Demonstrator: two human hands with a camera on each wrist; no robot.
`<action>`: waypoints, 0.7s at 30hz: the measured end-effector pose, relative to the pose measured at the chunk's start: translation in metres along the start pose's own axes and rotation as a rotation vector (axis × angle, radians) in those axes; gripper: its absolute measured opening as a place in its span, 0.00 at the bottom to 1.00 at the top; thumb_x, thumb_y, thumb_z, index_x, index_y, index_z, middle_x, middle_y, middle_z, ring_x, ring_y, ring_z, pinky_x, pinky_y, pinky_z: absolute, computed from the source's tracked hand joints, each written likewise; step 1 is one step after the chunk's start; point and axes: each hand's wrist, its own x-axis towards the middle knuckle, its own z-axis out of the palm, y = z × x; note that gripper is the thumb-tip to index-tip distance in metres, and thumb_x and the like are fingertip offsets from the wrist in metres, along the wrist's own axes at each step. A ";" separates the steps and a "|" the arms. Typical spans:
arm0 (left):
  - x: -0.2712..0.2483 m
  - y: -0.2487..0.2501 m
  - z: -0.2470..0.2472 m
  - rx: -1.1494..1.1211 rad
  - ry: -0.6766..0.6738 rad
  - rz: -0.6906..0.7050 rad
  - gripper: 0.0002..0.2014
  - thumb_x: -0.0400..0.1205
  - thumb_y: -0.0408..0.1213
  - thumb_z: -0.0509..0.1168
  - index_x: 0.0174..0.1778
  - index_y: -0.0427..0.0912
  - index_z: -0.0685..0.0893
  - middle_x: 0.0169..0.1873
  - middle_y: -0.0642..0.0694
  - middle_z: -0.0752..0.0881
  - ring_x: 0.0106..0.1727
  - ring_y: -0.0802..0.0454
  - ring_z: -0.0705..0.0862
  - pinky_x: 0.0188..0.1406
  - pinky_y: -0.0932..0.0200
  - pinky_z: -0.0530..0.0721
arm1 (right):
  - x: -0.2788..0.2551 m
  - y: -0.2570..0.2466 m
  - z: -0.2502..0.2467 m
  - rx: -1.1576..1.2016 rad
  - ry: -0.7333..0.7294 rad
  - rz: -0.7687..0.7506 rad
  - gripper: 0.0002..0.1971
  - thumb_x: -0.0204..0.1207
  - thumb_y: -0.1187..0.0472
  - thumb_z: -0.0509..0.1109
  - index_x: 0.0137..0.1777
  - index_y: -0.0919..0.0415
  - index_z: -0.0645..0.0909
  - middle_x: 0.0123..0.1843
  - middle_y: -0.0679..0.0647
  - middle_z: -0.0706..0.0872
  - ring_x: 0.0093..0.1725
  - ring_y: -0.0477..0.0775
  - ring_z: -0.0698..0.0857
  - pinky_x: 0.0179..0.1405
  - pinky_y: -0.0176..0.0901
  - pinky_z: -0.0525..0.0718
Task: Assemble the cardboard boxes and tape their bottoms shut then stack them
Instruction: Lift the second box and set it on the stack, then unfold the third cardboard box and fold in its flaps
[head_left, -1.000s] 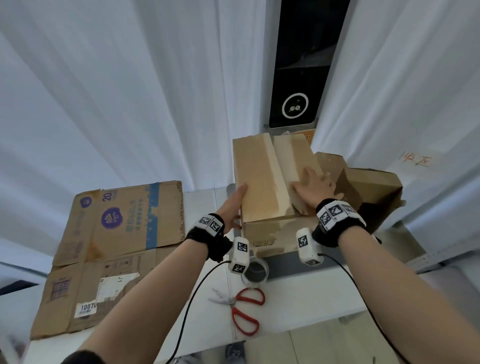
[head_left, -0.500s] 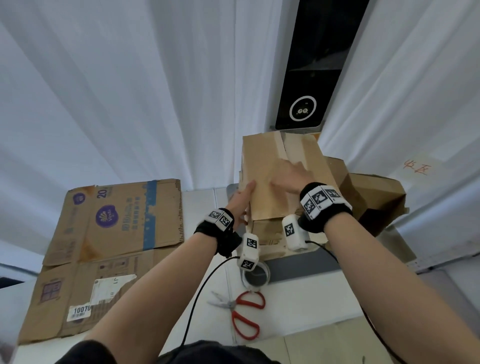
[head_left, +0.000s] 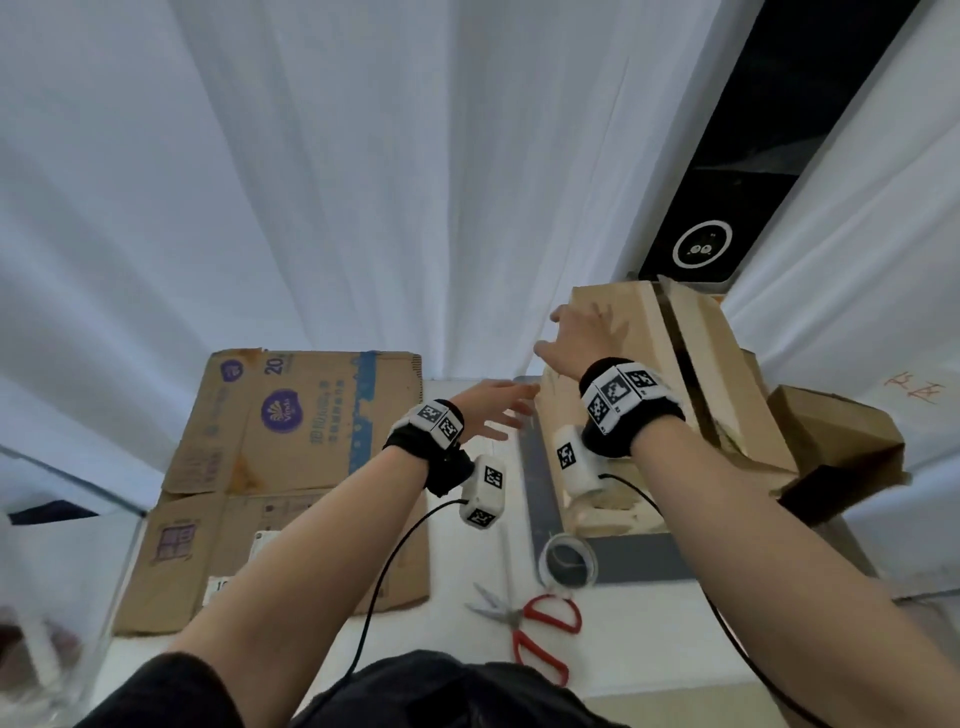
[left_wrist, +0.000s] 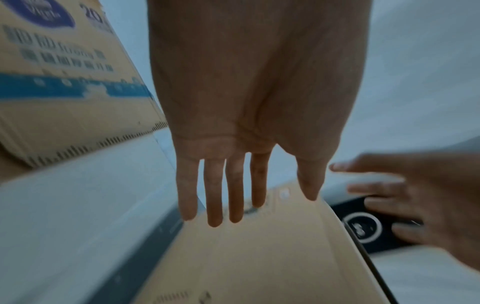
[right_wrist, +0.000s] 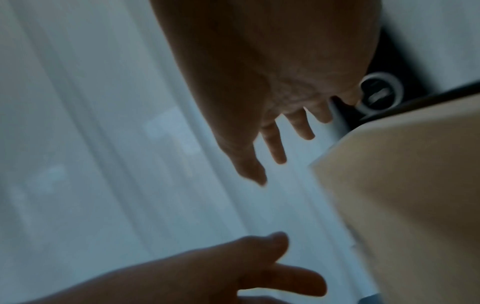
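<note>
Both my hands hung open, holding nothing: right hand (head_left: 576, 340) splayed over the assembled box (head_left: 711, 374) on the table's (head_left: 467, 561) right, left hand (head_left: 491, 410) beside it, probably to steady it.

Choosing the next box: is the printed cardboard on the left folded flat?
Flat: the printed brown cardboard box lies collapsed on the white table.

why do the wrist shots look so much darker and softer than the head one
Head view: bright, even light and crisp, though the curtain folds fan out from wide-angle distortion. Left wrist view: dim, the left hand backlit, the flat carton print smeared. Right wrist view: darkest, the right hand a near silhouette, the box edge blurred.
</note>
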 end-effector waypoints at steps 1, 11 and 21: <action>-0.004 -0.007 -0.014 0.011 0.030 -0.003 0.23 0.86 0.54 0.63 0.70 0.43 0.81 0.61 0.46 0.86 0.59 0.47 0.86 0.60 0.50 0.82 | -0.002 -0.017 0.004 0.047 0.055 -0.044 0.26 0.77 0.51 0.67 0.75 0.53 0.74 0.79 0.61 0.69 0.83 0.67 0.60 0.83 0.69 0.52; -0.044 -0.131 -0.163 -0.059 0.407 -0.164 0.18 0.88 0.48 0.62 0.65 0.38 0.82 0.57 0.42 0.86 0.51 0.48 0.86 0.53 0.52 0.80 | -0.013 -0.102 0.121 0.586 -0.326 0.090 0.24 0.80 0.55 0.69 0.74 0.61 0.74 0.73 0.58 0.78 0.71 0.58 0.77 0.69 0.48 0.76; -0.079 -0.256 -0.240 0.029 0.616 -0.440 0.12 0.83 0.43 0.69 0.58 0.40 0.87 0.54 0.40 0.86 0.56 0.41 0.83 0.61 0.49 0.81 | -0.037 -0.092 0.262 0.754 -0.595 0.494 0.21 0.81 0.55 0.67 0.71 0.63 0.76 0.58 0.57 0.81 0.65 0.62 0.82 0.62 0.58 0.84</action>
